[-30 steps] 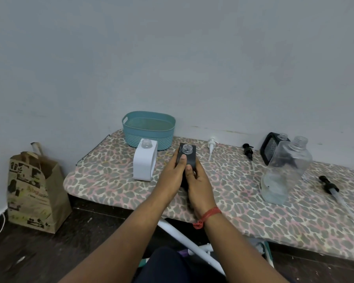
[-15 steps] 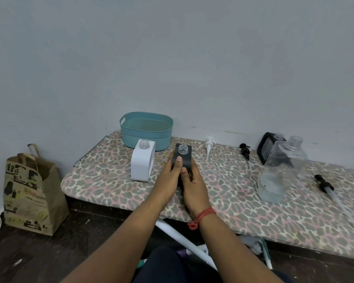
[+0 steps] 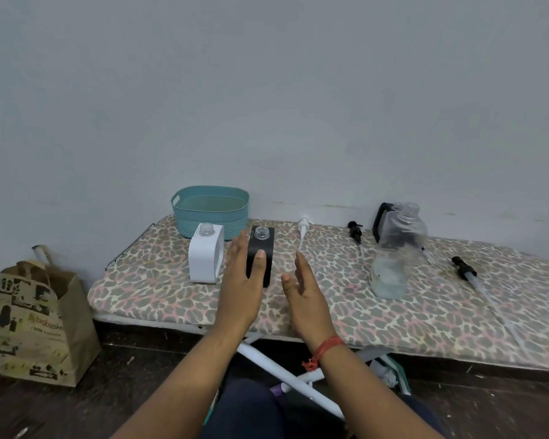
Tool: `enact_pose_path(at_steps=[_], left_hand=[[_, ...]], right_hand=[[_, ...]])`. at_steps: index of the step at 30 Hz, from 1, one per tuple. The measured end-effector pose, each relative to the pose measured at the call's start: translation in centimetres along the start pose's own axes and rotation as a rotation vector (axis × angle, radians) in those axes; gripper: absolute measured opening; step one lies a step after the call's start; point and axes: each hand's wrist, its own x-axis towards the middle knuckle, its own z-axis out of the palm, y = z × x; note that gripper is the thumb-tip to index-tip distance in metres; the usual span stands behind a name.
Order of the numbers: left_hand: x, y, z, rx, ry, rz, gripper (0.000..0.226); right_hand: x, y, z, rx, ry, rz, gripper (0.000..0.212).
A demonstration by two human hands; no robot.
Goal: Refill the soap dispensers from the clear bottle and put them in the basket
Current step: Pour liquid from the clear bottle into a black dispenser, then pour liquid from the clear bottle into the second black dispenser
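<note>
Fingers of my left hand (image 3: 240, 288) spread loose, covering part of the upright black dispenser (image 3: 261, 255), right hand (image 3: 305, 293) empty beside it, clear bottle (image 3: 396, 251) blurred, basket (image 3: 210, 211) behind.

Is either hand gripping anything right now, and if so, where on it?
Nothing is held. The left hand is open in front of the upright black rectangular soap dispenser; the right hand is open beside it, apart.
</note>
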Motion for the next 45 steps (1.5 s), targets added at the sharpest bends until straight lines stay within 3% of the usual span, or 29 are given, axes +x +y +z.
enact_pose_path(at_steps=[3, 7, 16, 24, 35, 40, 45], left_hand=[[-0.6, 1.7, 1.0, 0.125, 0.008, 0.144, 0.066], [-1.1, 4.3, 3.1, 0.149, -0.107, 0.257, 0.063], [0.5, 6.4, 7.9, 0.211, -0.246, 0.258, 0.079], [2.9, 5.2, 10.9, 0.273, -0.296, 0.232, 0.073], [10.4, 2.2, 15.2, 0.443, -0.353, 0.226, 0.080], [14.8, 1.8, 18.9, 0.536, -0.379, 0.316, 0.076], [19.0, 2.1, 22.3, 0.788, -0.437, 0.611, 0.081]], right_hand=[[-0.9, -0.3, -1.8, 0.008, 0.037, -0.024, 0.061], [-1.5, -1.4, -4.6, 0.032, 0.089, -0.057, 0.061], [-1.6, -3.4, -11.9, 0.058, 0.279, -0.193, 0.059], [0.1, -2.3, -18.4, 0.034, 0.652, -0.284, 0.034], [6.7, 2.6, -23.5, -0.113, 0.670, -0.125, 0.037], [9.9, 4.8, -24.8, -0.324, 0.588, -0.038, 0.050], [12.7, 6.0, -28.3, -0.947, 0.521, -0.001, 0.068]])
